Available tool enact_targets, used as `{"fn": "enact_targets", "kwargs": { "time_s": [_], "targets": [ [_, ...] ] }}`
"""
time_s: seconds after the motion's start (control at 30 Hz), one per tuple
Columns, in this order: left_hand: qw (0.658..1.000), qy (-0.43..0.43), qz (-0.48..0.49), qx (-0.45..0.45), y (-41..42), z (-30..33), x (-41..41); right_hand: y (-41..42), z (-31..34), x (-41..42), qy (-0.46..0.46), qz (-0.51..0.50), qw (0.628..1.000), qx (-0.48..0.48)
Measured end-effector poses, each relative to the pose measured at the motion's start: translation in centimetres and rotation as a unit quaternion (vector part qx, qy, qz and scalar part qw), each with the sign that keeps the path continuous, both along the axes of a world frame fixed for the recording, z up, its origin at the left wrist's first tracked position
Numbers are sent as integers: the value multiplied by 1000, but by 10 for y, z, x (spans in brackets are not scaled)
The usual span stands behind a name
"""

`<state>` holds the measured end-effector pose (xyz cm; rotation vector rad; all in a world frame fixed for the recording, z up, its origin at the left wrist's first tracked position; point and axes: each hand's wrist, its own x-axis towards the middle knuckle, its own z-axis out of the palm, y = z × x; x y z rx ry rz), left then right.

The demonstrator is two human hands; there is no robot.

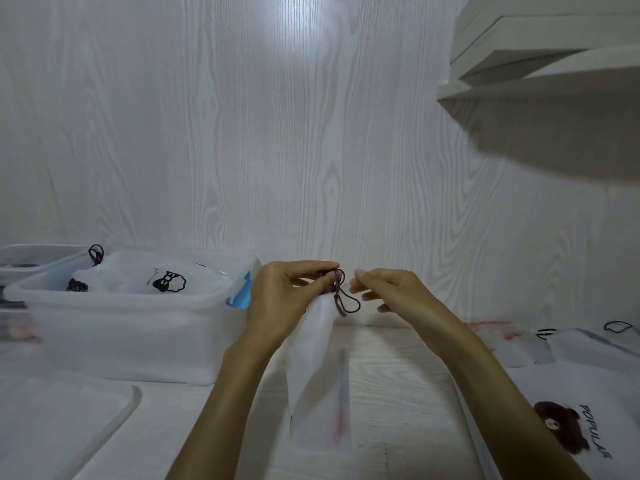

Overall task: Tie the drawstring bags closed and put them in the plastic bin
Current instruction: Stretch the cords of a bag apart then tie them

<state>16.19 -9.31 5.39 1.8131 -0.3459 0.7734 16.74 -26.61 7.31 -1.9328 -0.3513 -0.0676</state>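
At far left the translucent plastic bin [131, 327] holds a tied white drawstring bag [152, 280]; the left hand [280, 299] pinches the dark cord [341, 294] atop a hanging frosted white bag [311, 368] — mid-scene, above the table; the right hand [391, 289], fingers loosely curled, grips nothing; bear-printed white bags [568, 420] lie near right.
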Motion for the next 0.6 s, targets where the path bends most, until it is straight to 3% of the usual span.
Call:
{"fn": "enact_targets", "kwargs": {
  "time_s": [0.13, 0.37, 0.47, 0.6],
  "targets": [
    [999, -17, -9, 28, 0, -2, 4, 1, -3, 1, 25, 38, 999, 22],
    [999, -15, -39, 29, 2, -4, 6, 3, -8, 2, -14, 31, 998, 57],
    [999, 0, -38, 20, 3, -1, 4, 4, -7, 3, -71, -4, 996, 61],
    [1000, -5, 4, -4, 13, 2, 3, -3, -1, 4, -205, -116, 972, -26]
  ]
}}
